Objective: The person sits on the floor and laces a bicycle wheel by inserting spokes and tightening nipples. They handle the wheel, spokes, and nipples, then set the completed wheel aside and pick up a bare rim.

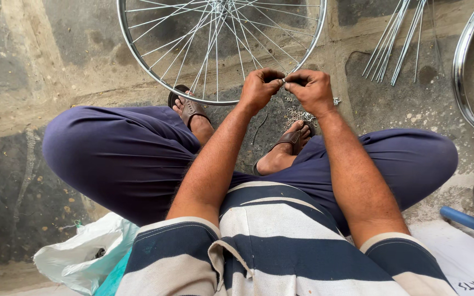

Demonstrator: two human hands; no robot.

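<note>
1. Two hands are meeting over the wheel (220,49) rim: the left hand (260,87) and right hand (312,90) are each pinching shut on one small nipple (283,81), probably for steadiness.
2. Loose nipples (297,115) are lying beneath, between the sandals, within reach.
3. Spare spokes (396,44) are waiting near the right hand.

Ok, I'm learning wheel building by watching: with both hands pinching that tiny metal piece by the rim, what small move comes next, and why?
Probably carry the small piece to the rim and seat it on a spoke end. The left hand and right hand pinch it together just above the rim, the spokes already run to the rim, and a pile of similar bits lies below on the ground.
</note>
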